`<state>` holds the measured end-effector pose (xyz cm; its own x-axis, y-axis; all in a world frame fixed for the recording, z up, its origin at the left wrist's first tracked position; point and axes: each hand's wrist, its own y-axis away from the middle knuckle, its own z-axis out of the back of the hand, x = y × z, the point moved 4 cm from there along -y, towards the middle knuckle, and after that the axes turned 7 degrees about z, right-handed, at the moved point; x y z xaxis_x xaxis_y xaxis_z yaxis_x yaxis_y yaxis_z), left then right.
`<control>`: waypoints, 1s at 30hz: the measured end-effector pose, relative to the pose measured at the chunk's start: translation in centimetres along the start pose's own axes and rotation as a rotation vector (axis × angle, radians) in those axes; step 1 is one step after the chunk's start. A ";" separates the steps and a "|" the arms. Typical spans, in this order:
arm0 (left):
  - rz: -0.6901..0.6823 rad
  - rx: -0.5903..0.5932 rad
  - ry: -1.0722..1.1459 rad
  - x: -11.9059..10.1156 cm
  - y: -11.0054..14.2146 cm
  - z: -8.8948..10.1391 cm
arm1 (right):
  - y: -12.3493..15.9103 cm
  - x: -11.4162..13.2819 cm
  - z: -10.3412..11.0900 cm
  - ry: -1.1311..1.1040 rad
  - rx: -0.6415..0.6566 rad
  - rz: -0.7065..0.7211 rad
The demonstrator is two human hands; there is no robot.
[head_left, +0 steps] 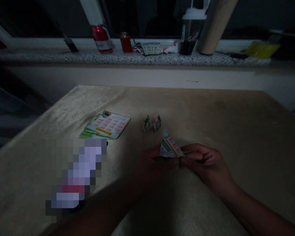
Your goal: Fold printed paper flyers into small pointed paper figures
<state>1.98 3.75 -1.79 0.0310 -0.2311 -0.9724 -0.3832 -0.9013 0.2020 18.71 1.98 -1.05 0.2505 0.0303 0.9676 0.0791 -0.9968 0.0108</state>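
A printed paper folded into a triangle (170, 146) is held up between both hands, its point upward. My left hand (153, 162), dark in shadow, is closed on its left and lower edge. My right hand (206, 160) pinches the lower right corner with thumb and fingers. Just beyond the paper, two small folded paper pieces (147, 124) stand side by side on the table. Left of them lies a fanned stack of printed sheets (110, 124), green at the edges with rows of orange and white print.
A pixelated long object (81, 173) lies on the table (223, 121) at the left. Along the granite windowsill (76, 59) stand a red can (102, 39), a small red bottle (126, 42), crumpled printed paper (151, 49), a lidded cup with a straw (189, 32), a tan tube (215, 29) and a yellow item (262, 49).
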 end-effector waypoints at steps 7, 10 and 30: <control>0.005 -0.136 -0.162 -1.1 0.4 0.4 | 0.2 -0.2 -0.3 0.093 0.017 -0.013; 0.000 -0.141 -0.180 -1.2 0.4 0.5 | 0.4 0.4 -0.4 0.236 0.046 0.085; -0.081 -0.211 -0.356 -1.5 0.4 0.0 | 0.7 0.1 -0.9 0.616 0.053 0.249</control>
<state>1.78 3.75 -0.27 -0.2821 -0.0485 -0.9582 -0.1944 -0.9751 0.1066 17.91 1.22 -0.67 -0.3284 -0.2639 0.9069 0.1418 -0.9631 -0.2289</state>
